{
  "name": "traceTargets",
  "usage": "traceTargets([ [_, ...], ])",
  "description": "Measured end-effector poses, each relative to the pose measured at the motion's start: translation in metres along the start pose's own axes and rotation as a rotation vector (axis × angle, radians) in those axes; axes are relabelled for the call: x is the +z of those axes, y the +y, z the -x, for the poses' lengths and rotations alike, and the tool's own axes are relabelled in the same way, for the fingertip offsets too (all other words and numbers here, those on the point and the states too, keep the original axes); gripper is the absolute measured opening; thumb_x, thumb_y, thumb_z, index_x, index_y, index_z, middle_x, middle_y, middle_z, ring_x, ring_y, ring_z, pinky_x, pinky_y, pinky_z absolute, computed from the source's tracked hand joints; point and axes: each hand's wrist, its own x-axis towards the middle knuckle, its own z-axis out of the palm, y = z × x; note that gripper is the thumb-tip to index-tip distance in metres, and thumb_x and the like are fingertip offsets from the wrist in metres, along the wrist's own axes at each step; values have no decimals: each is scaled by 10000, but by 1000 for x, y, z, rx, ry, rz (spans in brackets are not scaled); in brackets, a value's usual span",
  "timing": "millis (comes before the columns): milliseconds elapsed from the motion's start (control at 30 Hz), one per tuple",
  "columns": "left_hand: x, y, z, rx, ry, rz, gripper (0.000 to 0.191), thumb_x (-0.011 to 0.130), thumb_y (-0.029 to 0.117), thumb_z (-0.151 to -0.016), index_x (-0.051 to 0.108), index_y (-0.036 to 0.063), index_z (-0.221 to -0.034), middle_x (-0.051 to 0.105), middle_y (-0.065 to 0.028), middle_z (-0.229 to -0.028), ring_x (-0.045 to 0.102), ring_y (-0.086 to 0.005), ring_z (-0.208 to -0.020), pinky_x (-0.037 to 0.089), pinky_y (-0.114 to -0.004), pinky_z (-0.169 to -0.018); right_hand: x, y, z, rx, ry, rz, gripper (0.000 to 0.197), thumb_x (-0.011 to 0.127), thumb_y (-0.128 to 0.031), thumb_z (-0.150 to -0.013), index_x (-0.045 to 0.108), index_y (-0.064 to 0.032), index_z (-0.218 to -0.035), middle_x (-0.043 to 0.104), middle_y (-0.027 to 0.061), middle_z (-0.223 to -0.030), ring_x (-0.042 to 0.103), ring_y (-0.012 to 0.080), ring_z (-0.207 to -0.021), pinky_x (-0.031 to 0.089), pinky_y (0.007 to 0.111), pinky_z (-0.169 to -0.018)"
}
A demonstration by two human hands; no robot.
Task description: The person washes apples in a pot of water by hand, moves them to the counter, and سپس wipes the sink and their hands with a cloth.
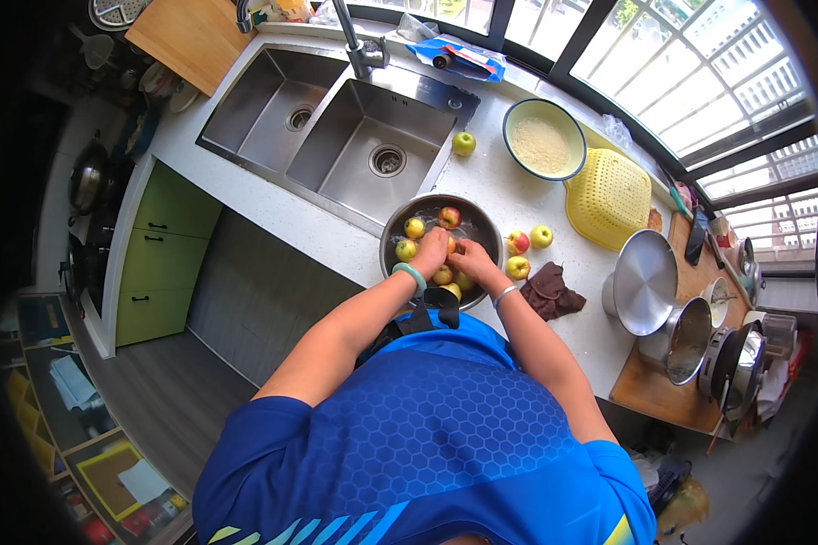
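Note:
A round metal basin (494,235) stands on the white counter, with water and several apples in it. Inside it, my left hand (431,253) and my right hand (474,261) meet around one apple (451,245), which their fingers partly hide. A red and yellow apple (450,217) floats just beyond my fingertips. Left of my left hand are a yellow apple (414,227) and a yellow-green one (405,250). Outside the basin, to the right, lie a red apple (517,242), a yellow-green apple (541,236) and a yellow apple with some red (517,268).
A double steel sink (361,170) with a faucet (362,58) lies beyond the basin. A green apple (463,144) sits by its edge. Rightward are an enamel bowl of pale grains (540,145), a yellow colander (610,197), a brown cloth (551,294) and metal pots (644,283).

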Motion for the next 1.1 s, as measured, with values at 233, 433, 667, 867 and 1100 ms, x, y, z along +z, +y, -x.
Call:
traceTargets([
  [233,0,-5,3,-354,14,322,262,306,110,-884,496,-43,-981,557,-139,-940,556,-215,-834,452,-316,-734,0,-9,11,-225,87,115,552,679,-264,-705,456,4,-1134,565,212,-1002,563,303,-921,440,328,-790],
  [433,-43,59,19,-556,-232,799,299,354,84,-878,444,-43,-1133,540,-139,-1058,562,-198,-933,480,-286,-787,-1,5,4,-168,15,-244,503,633,-136,-781,401,-1,-1206,535,78,-1026,531,135,-890,460,245,-750],
  [667,-50,39,13,-563,-325,663,264,549,119,-826,524,-36,-1037,576,-90,-976,584,-130,-842,483,-219,-743,-8,-14,14,-113,-117,-361,502,623,-80,-758,409,-14,-1207,522,75,-1050,524,131,-915,455,239,-768],
  [867,-61,53,2,-460,-504,364,184,608,94,-747,583,-35,-876,593,-67,-818,580,-103,-704,485,-195,-626,-8,-21,17,-143,-125,-206,529,639,-123,-696,426,-8,-1167,549,109,-981,534,163,-895,440,271,-782],
  [1100,-50,41,-7,-193,-553,-24,142,625,79,-666,599,-40,-738,609,-115,-626,570,-131,-521,464,-229,-503,-1,-18,15,-232,-115,-6,406,617,-142,-653,460,-20,-1006,538,201,-956,522,321,-930,410,354,-814],
])
